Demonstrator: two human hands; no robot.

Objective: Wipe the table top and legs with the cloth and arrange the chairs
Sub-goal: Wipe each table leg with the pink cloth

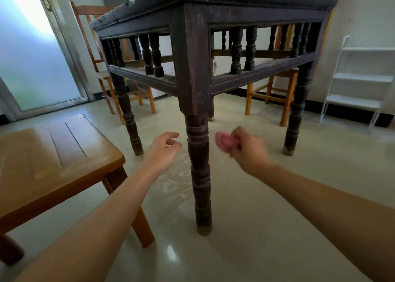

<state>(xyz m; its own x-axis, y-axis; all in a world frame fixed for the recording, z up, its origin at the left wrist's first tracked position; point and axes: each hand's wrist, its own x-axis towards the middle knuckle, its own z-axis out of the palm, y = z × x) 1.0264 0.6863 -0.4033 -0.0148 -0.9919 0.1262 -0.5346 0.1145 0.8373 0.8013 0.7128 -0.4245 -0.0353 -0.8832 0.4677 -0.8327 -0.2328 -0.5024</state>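
I look from low down at a dark wooden table (192, 52) with turned legs. Its nearest leg (199, 174) stands between my hands. My right hand (248, 151) grips a bunched pink cloth (224, 141) just right of that leg, a short gap away from it. My left hand (165, 148) hovers left of the leg with fingers loosely curled, holding nothing and not touching the wood. A light wooden chair seat (53, 162) sits at my near left. Two more wooden chairs stand behind the table, one at the far left (100, 67) and one at the far right (275, 89).
A frosted glass door (36, 52) fills the left wall. A white metal shelf rack (361, 82) stands against the right wall. The floor (245, 207) is pale glossy tile.
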